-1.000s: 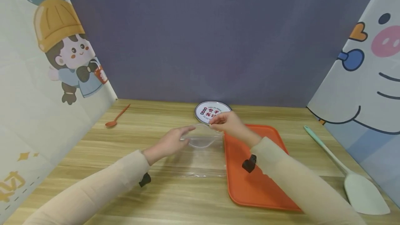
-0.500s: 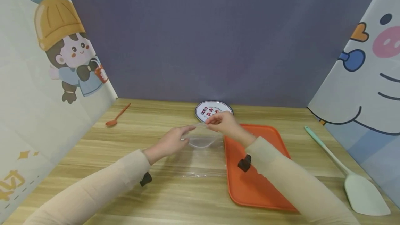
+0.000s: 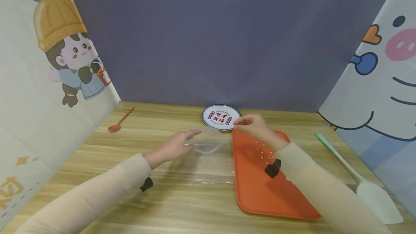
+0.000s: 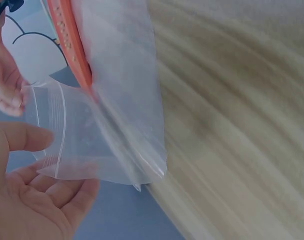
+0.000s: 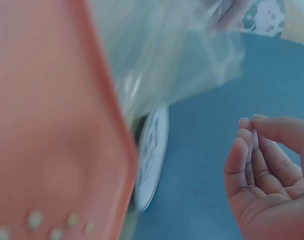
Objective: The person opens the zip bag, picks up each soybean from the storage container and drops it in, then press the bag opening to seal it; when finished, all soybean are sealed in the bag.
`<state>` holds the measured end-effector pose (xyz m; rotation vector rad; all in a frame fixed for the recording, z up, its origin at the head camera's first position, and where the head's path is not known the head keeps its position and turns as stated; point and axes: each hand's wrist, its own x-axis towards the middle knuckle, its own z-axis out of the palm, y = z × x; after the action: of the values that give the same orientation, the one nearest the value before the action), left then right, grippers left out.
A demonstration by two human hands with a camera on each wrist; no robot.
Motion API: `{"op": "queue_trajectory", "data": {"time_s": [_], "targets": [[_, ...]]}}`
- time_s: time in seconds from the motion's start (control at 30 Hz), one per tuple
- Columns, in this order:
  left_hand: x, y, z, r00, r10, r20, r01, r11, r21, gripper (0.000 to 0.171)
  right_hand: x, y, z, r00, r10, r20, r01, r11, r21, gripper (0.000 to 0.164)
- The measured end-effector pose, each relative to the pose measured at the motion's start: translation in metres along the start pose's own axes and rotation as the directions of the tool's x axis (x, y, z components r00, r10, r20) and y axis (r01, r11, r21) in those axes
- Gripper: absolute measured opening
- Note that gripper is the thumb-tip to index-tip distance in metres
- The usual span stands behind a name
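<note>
A clear zip-lock bag (image 3: pixel 208 165) lies with its mouth raised and gaping. My left hand (image 3: pixel 172 148) grips the bag's left edge at the mouth; in the left wrist view the thumb (image 4: pixel 36 137) and the fingers lie on opposite sides of the film near the zip strip. Right of the bag, my right hand (image 3: pixel 255 128) hovers over the far left corner of the orange tray (image 3: pixel 260 194). Its thumb (image 5: pixel 284 131) meets the fingertips, with nothing showing between them. Several small pale-yellow beans (image 3: pixel 262 152) sit on the tray, partly hidden by the right wrist.
A round white plate (image 3: pixel 212 120) with red lettering stands behind the bag. To the far left lies an orange spoon (image 3: pixel 121 120). A pale spatula (image 3: pixel 377 198) with a green handle lies right of the tray. Printed cloth walls border the wooden table (image 3: pixel 152 208).
My right hand has moved right from above the bag's mouth to over the tray, uncovering the plate's lettering and several beans. My left hand keeps its grip on the bag.
</note>
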<state>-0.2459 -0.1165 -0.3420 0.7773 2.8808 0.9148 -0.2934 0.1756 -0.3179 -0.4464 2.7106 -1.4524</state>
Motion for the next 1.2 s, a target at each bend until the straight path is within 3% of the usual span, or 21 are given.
{"op": "queue_trajectory", "data": {"time_s": [0.37,0.63,0.93,1.2], "targets": [[0.000,0.002,-0.014,0.997,0.068,0.020,-0.070,0.992,0.101,0.058,-0.015,0.053,-0.042,0.992,0.129,0.007,-0.129,0.990,-0.049,0.034],[0.003,-0.001,-0.013,0.997,0.062,0.047,-0.067,0.990,0.120,0.057,-0.013,0.084,-0.058,0.972,0.234,0.007,-0.232,0.968,-0.097,0.036],[0.002,-0.002,-0.008,0.997,0.040,0.072,-0.049,0.991,0.122,0.058,-0.001,0.103,-0.060,0.969,0.216,0.121,-0.209,0.976,-0.069,0.034],[0.002,-0.002,-0.004,0.996,0.015,0.089,-0.024,0.995,0.098,0.059,0.004,0.112,-0.056,0.969,0.199,0.148,-0.178,0.974,-0.142,0.029]]}}
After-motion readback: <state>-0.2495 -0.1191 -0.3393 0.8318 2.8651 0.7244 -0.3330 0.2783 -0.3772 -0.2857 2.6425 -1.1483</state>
